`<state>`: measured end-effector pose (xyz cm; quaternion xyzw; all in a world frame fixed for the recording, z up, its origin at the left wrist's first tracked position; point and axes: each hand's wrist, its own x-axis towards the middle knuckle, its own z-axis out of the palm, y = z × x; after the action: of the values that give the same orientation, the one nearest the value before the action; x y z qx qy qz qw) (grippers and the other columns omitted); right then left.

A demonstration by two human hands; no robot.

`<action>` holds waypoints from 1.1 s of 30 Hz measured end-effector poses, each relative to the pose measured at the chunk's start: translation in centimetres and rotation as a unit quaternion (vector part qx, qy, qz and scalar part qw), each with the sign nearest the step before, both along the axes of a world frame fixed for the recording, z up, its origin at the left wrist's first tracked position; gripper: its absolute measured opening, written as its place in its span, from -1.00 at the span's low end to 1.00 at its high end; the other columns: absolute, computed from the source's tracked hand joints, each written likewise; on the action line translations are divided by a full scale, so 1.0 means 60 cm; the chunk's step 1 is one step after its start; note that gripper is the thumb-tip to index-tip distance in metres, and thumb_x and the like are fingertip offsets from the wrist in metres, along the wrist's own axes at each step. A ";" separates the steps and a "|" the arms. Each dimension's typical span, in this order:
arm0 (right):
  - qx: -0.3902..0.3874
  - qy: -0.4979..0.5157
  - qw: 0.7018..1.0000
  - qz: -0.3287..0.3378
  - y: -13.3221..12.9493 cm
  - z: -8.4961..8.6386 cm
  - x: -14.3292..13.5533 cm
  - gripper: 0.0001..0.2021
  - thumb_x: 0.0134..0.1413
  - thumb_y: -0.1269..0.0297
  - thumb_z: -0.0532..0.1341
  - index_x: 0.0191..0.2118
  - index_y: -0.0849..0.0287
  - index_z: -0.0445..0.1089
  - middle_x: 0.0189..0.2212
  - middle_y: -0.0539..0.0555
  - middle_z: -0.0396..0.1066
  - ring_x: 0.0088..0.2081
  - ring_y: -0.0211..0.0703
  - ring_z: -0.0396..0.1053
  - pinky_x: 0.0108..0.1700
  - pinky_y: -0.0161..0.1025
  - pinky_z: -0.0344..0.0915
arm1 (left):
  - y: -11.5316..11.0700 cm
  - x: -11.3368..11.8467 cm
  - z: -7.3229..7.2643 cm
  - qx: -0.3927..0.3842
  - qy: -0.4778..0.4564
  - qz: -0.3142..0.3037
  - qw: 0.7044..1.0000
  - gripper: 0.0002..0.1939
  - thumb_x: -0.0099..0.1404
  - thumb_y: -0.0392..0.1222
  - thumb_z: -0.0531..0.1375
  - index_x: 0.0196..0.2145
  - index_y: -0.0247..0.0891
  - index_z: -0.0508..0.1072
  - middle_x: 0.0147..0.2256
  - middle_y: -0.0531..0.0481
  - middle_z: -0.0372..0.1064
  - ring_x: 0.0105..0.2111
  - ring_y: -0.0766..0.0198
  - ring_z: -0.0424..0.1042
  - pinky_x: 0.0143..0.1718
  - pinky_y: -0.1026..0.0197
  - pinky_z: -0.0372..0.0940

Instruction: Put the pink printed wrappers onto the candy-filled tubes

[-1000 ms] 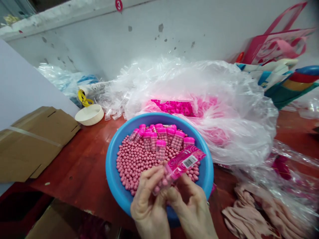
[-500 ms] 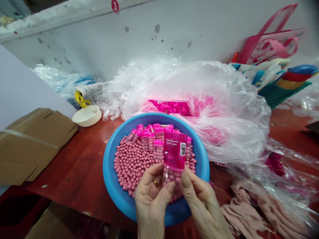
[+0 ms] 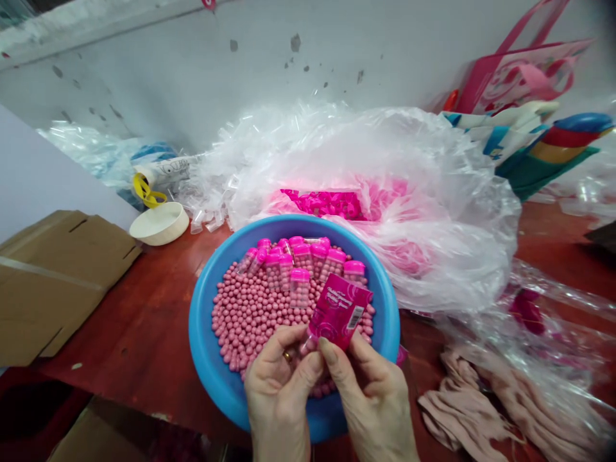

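Here, left hand (image 3: 278, 385), right hand (image 3: 371, 393); grip pinched closed on pink packet (image 3: 339, 310)

head camera; faces forward and down; close above blue basin (image 3: 200, 321); wall (image 3: 192, 83) beyond

A workshop for small-goods packing, identified by bulk components on a worn red tabletop (image 3: 139, 321): a blue plastic basin (image 3: 200, 333) at the near centre contains many loose pink balls (image 3: 255, 314) and pink-capped clear containers (image 3: 299, 295), while a translucent plastic bag (image 3: 443, 167) beyond holds bright pink pieces (image 3: 332, 204). Loose clear plastic tubes (image 3: 215, 221) at far left and a barcoded pink packet (image 3: 337, 308) above the basin further indicate packaging work. Folded corrugated cardboard (image 3: 62, 276) at left and a blemished, plain far wall (image 3: 192, 83) suggest utilitarian premises.
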<state>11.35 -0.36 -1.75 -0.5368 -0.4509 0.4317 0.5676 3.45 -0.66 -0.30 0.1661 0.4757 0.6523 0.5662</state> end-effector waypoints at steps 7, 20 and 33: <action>0.052 -0.086 0.995 -0.004 -0.003 -0.006 -0.008 -0.90 0.11 0.30 0.19 -0.38 0.12 0.45 -0.47 -0.02 0.43 -0.48 -0.25 0.34 -0.40 -0.37 0.30 | 0.008 -0.003 0.000 -0.001 -0.046 -0.020 0.999 -0.76 -0.10 -0.34 0.43 -0.40 -0.27 0.54 -0.53 0.07 0.49 -0.53 0.46 0.42 -0.43 0.49 0.31; -0.064 0.027 0.982 0.178 0.007 0.017 0.019 -0.65 0.17 0.00 0.10 -0.26 0.15 0.50 -0.43 0.01 0.45 -0.34 -0.18 0.38 -0.24 -0.28 0.37 | 0.019 -0.038 0.011 -0.044 0.035 -0.122 0.991 -0.72 0.01 -0.04 0.37 -0.36 -0.28 0.58 -0.48 -0.02 0.54 -0.45 0.20 0.50 -0.38 0.23 0.39; -0.065 -0.057 0.989 0.119 -0.037 -0.057 0.009 -0.51 0.15 0.07 0.16 0.19 0.04 0.24 0.16 0.10 0.29 0.16 -0.05 0.26 0.15 -0.17 0.22 | 0.031 -0.024 0.025 -0.014 -0.068 -0.120 0.990 -0.80 0.15 -0.16 0.29 -0.31 -0.34 0.58 -0.40 -0.15 0.59 -0.37 0.09 0.55 -0.26 0.10 0.41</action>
<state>11.91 -2.60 -5.17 -0.5389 -0.5140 0.4931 0.4497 2.04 1.18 1.19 0.1692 0.4218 0.5829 0.6735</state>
